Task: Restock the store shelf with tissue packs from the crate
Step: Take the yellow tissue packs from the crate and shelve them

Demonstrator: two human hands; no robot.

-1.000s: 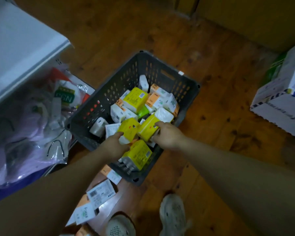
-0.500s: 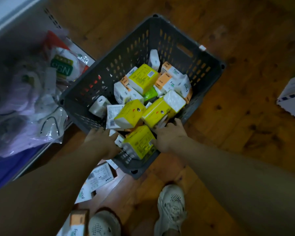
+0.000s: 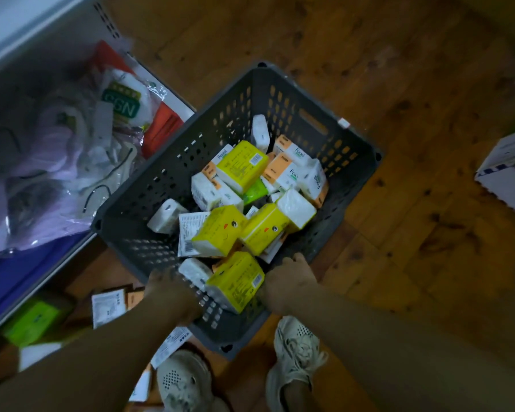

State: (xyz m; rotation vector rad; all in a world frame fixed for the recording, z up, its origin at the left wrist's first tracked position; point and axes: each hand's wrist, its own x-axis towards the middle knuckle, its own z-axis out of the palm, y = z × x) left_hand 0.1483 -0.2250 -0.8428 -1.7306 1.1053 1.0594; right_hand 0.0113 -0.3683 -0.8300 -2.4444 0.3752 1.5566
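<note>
A dark grey perforated crate stands on the wooden floor and holds several tissue packs in a loose heap. Yellow packs lie near its front and middle, orange-and-white packs toward the back. My left hand is closed over the crate's near-left rim. My right hand grips the near-right rim, beside the front yellow pack. Neither hand holds a pack.
The white store shelf runs along the left, with plastic-wrapped goods on its bottom level. A green pack and white packs lie on the floor by it. A cardboard box sits at right. My shoes are just behind the crate.
Both hands let go of the two yellow packs in the middle of the crate and drew back to grip its near rim. The crate now sits closer to my feet.
</note>
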